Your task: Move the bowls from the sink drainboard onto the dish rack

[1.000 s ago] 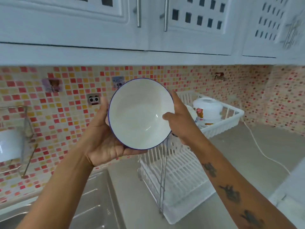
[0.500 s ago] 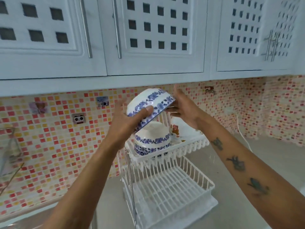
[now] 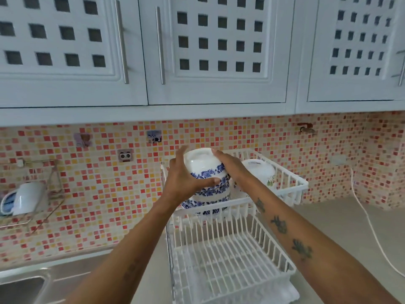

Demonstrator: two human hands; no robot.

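A white bowl with a blue flower band is upside down on top of a stack of like bowls in the upper tier of the white two-tier dish rack. Both my hands grip it: my left hand wraps its left side with the thumb across the blue band, and my right hand rests over its right side. The rack's lower tier holds no dishes. The sink drainboard shows at the lower left, largely hidden by my left forearm.
A white lidded pot sits in the upper tier, right of the bowls. Wall cabinets hang low above the rack. A wire wall shelf with a white cup is at the left. A white cord crosses the counter at the right.
The bowl was turned from facing me to upside down, carried to the right and lowered onto the stacked bowls in the upper tier. Both hands stayed on it.
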